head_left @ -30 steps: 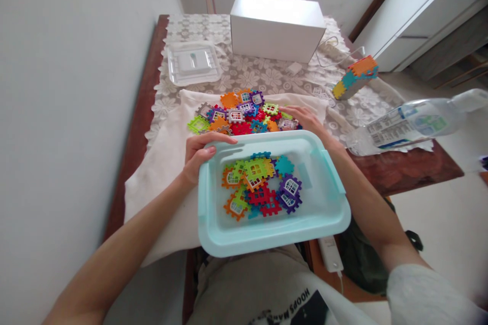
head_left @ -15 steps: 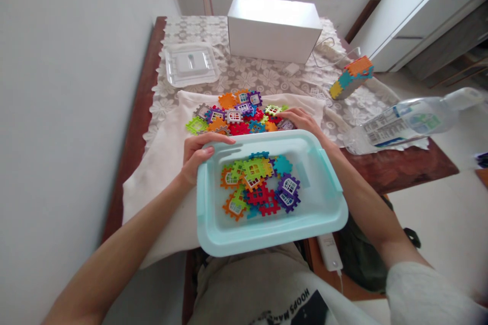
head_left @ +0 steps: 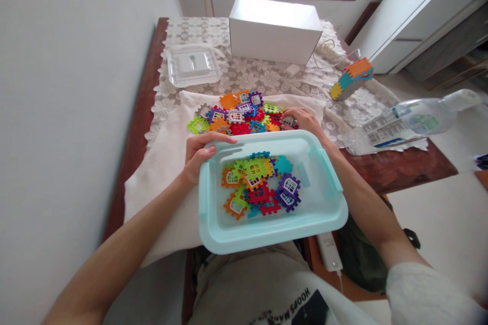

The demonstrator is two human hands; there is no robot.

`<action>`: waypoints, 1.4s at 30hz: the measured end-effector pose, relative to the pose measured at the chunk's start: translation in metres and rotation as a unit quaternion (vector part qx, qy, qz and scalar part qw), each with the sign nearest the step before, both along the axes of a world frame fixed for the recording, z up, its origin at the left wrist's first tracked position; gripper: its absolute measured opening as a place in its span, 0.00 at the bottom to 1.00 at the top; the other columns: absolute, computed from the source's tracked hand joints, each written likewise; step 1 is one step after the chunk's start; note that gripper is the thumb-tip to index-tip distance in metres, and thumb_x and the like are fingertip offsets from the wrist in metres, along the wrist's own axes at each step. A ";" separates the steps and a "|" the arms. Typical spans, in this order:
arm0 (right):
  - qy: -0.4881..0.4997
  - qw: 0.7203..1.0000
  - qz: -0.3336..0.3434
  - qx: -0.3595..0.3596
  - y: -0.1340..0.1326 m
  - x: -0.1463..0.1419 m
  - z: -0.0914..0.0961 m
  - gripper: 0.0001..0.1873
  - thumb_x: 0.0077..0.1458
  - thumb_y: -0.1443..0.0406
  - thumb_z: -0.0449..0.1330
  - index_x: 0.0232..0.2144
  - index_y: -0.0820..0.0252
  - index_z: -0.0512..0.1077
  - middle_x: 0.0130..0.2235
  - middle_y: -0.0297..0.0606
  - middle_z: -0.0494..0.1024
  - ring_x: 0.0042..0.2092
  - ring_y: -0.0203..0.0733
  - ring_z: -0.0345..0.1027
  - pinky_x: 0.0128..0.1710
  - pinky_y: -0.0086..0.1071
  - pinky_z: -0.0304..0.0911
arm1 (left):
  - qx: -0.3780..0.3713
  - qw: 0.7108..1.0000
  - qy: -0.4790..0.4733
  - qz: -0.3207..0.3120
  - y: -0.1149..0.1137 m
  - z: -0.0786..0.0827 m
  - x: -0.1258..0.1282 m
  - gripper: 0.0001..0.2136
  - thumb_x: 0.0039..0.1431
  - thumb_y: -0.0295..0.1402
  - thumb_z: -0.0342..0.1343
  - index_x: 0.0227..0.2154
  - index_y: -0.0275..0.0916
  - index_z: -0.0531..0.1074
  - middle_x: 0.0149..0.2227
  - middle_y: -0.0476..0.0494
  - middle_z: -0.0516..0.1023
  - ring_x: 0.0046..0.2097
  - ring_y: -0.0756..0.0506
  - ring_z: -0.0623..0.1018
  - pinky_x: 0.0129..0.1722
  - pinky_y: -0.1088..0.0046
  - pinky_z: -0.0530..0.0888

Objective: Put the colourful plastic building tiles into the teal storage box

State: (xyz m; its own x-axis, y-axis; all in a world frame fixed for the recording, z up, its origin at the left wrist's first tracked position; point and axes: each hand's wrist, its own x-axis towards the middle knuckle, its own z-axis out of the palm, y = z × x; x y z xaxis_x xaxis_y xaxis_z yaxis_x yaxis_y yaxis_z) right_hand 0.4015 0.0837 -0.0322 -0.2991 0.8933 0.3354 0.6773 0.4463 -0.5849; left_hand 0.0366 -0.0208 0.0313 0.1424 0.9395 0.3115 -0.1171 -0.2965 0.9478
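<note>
My left hand [head_left: 200, 152] grips the far left corner of a light blue plastic tub [head_left: 324, 213] held at the table's near edge. Inside the tub lie several colourful interlocking toy tiles [head_left: 259, 183]. Beyond the tub, a pile of the same tiles [head_left: 238, 114] is spread on a cream cloth [head_left: 163, 157]. My right hand [head_left: 303, 119] reaches past the tub's far rim to the right end of that pile, its fingers curled around a pale tile [head_left: 287, 122].
A clear lid [head_left: 192, 63] and a white box [head_left: 276, 28] sit further back on the lace tablecloth. A block of joined tiles [head_left: 351, 78] and a lying plastic bottle [head_left: 407, 122] are at the right. A wall runs along the left.
My right hand's fingers have closed in on a pale tile at the pile's right end. The left hand and tub have stayed in place.
</note>
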 end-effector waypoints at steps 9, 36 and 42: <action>-0.012 0.999 -0.030 0.034 0.001 0.002 -0.003 0.17 0.64 0.60 0.70 0.54 0.50 0.82 0.63 0.48 0.86 0.67 0.69 0.77 0.71 0.68 0.69 | 0.001 1.000 0.007 0.000 0.001 0.001 0.000 0.17 0.58 0.44 0.65 0.37 0.37 0.92 0.34 0.38 0.90 0.31 0.41 0.82 0.29 0.67 0.75; 0.083 0.995 0.061 0.006 0.003 0.000 -0.002 0.18 0.62 0.53 0.75 0.52 0.47 0.89 0.63 0.44 0.84 0.67 0.62 0.77 0.72 0.59 0.71 | -0.003 1.000 0.002 -0.007 -0.001 0.002 0.000 0.16 0.58 0.42 0.64 0.37 0.38 0.93 0.33 0.39 0.90 0.31 0.42 0.82 0.29 0.69 0.74; 0.112 0.993 0.011 0.033 -0.001 -0.004 0.002 0.14 0.69 0.61 0.65 0.51 0.49 0.88 0.59 0.44 0.86 0.62 0.56 0.81 0.64 0.52 0.78 | -0.015 1.000 -0.001 -0.003 -0.002 0.003 0.000 0.16 0.56 0.41 0.64 0.37 0.38 0.93 0.33 0.39 0.90 0.31 0.42 0.82 0.28 0.69 0.74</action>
State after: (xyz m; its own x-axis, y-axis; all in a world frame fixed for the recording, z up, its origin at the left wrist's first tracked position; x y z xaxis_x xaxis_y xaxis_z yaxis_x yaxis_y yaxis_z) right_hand 0.3979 0.0822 -0.0299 -0.2297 0.8617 0.4525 0.5232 0.5013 -0.6892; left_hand 0.0367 -0.0224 0.0339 0.1471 0.9476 0.2834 -0.1201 -0.2673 0.9561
